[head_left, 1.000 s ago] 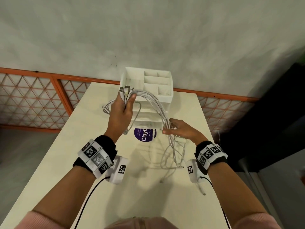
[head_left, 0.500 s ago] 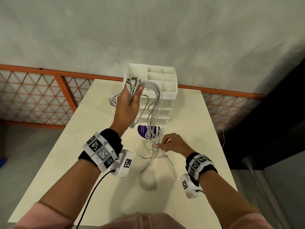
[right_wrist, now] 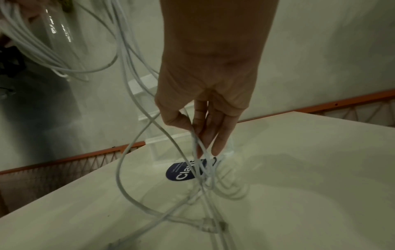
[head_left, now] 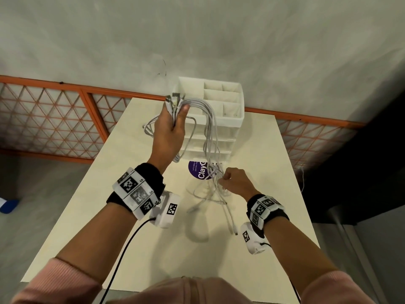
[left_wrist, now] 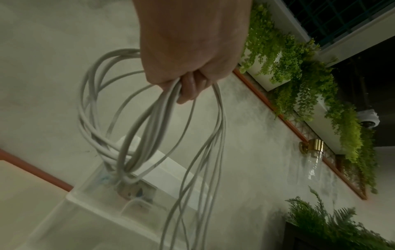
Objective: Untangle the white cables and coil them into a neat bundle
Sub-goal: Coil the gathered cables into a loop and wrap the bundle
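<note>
**A:** Where did the white cables [head_left: 210, 128] lie at that moment?

**B:** They hung as one long bundle, arching from the raised left hand [head_left: 169, 130] down to the counter [head_left: 274, 194]. The plug ends [head_left: 174, 98] stuck up out of the fist, pointing away from the person toward the white drawer organiser [head_left: 221, 102]. The loose tails [head_left: 230, 213] trailed on the counter toward the person.

**B:** The long axis ran roughly top to bottom, steep, from high and far to low and near.

**A:** And the grips?

**B:** The left hand [left_wrist: 192, 50] was curled tight round the gathered strands just below the plugs. A closed loop [left_wrist: 102, 118] of cable drooped to one side of the fist, and straighter strands fell from the other. The right hand [head_left: 234, 183] sat well below and to the right of it, close to the counter, pinching a few strands between thumb and fingers [right_wrist: 213, 132] above the purple sticker [head_left: 200, 171].

**A:** Which hand was nearer the tangle?

**B:** The right. The crossings [right_wrist: 203, 170] bunched just under its fingertips, so any combing-out looked likely to run downward from there, along the hanging length, while the left hand served as the anchor.
</note>
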Motion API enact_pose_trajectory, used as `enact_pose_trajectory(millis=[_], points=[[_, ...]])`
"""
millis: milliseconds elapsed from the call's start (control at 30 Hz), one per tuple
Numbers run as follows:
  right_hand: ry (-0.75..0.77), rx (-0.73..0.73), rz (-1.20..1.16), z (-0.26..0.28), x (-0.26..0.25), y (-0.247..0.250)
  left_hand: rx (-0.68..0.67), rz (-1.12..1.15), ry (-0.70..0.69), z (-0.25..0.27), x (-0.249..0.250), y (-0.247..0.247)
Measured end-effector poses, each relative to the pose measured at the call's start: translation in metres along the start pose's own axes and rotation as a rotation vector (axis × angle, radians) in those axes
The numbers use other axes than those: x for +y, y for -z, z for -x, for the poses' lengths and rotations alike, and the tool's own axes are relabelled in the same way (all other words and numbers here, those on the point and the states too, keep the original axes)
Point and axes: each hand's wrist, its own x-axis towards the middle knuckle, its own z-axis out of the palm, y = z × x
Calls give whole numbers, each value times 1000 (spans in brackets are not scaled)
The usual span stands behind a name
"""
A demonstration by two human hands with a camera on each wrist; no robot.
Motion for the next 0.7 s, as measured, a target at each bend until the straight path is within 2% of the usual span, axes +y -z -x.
enact_pose_trajectory(millis=[167,333,433,567,700], points=[[11,90,-96,-3,13,22,105,-4,0,-12,-1,10],[18,201,-37,-5,29,30,167,1,38,-18,-7,13],[-5,140,-64,-4,36,32,173,5,36,-19,-8,11],[-59,119,49,-1,41,31,209,55,69,-20,-11,9],[-118,-19,26,3,42,31,217,63,66,-20,-11,6]])
